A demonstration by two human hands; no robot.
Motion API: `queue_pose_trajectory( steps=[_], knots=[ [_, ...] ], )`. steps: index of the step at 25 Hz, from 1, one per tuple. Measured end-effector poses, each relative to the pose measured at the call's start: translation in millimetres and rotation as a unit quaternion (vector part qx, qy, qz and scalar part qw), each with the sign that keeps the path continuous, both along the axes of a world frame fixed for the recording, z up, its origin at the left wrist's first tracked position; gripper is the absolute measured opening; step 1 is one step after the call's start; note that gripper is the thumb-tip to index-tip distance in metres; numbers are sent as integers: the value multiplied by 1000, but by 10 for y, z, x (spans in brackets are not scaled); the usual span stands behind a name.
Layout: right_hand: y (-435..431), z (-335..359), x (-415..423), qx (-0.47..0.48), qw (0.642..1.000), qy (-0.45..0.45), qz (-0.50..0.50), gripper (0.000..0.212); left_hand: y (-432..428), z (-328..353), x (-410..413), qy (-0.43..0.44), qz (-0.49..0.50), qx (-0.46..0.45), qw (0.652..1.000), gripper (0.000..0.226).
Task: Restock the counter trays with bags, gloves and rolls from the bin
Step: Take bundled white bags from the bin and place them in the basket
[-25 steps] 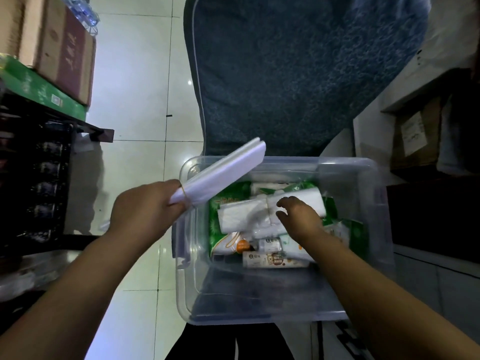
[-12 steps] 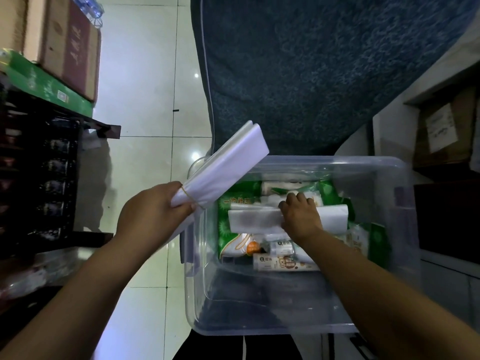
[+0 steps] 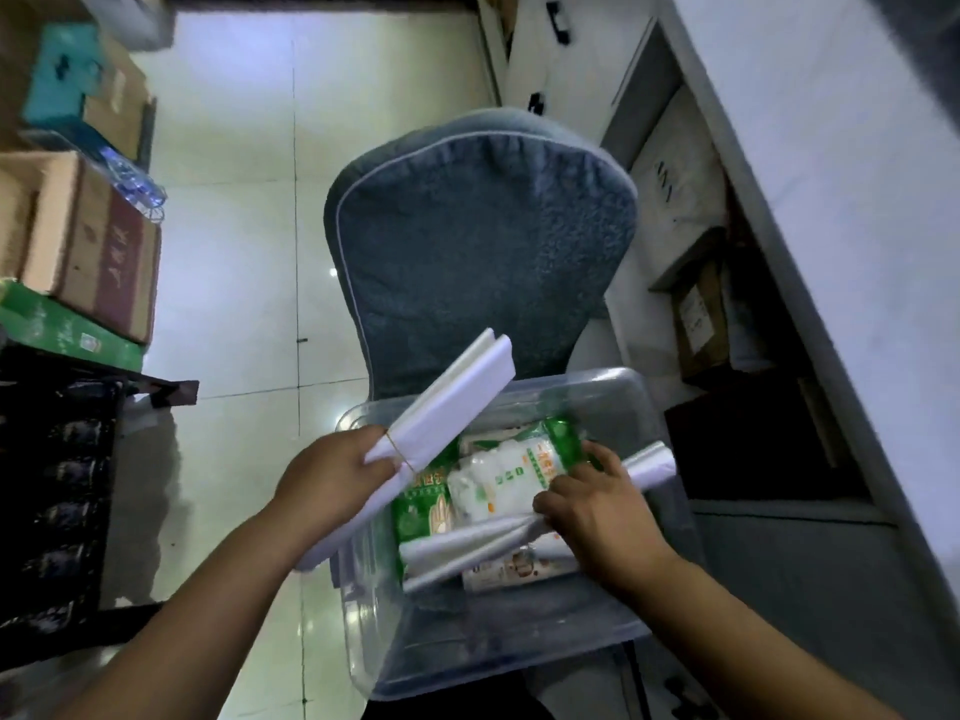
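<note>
A clear plastic bin [image 3: 524, 649] sits on a blue chair seat. My left hand [image 3: 332, 475] grips a banded bundle of white bags [image 3: 447, 402] at the bin's left rim, its far end slanting up and right. Inside the bin, my right hand [image 3: 597, 506] grips a second bundle of white bags [image 3: 467, 550] around its middle; this bundle lies tilted, with one end past the bin's right wall. Under it lie green glove packets [image 3: 550, 449] and a printed packet [image 3: 519, 571].
The blue cushioned chair back [image 3: 478, 241] rises behind the bin. Cardboard boxes [image 3: 88, 246] and a green box are stacked on a dark rack [image 3: 57, 501] at the left. A white counter [image 3: 841, 210] with shelves beneath runs along the right. Pale tiled floor lies between.
My right hand has closed round the second bag bundle and lifted and turned it to a slant. The view has tilted up, showing the chair back and counter. My left hand keeps its bundle.
</note>
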State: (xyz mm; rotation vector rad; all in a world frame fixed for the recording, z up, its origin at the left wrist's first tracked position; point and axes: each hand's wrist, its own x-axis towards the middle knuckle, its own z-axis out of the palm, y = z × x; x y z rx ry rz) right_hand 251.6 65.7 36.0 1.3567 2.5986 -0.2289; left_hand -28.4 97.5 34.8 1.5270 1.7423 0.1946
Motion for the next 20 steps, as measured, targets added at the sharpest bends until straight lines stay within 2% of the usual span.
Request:
queue_pose_trajectory(
  steps=[2,5,9,11,13,15,18,19,20],
  knots=[
    [24,422,55,72,997,27,22,16,40,226,276,-38,-55,6,998,8],
    [69,1065,132,138,990,36,16,11,-5,587,778,-201,-104,-34,973,10],
    [-12,1641,368,140,988,24,-54,10,-113,997,1328,-346,-100,-102,927,13],
    [-100,1792,517,121,988,14,-95,14,-177,1135,1537,-354,-150,-114,916,22],
    [-208,1895,664,126,984,23,-126,19,-255,1199,1746,-293,-216,-81,928,37],
    [-321,1968,814,168,972,35,-159,25,-284,1259,1935,-261,-244,-43,933,32],
    [-557,1912,1084,233,921,75,-302,46,-283,1342,2160,-301,-233,-49,923,28],
    [-677,1885,1165,223,885,130,-387,55,-288,1388,2249,-316,-232,-58,918,31],
    [-801,1876,1224,195,829,213,-479,61,-299,1444,2346,-335,-232,-66,911,33]
  ],
)
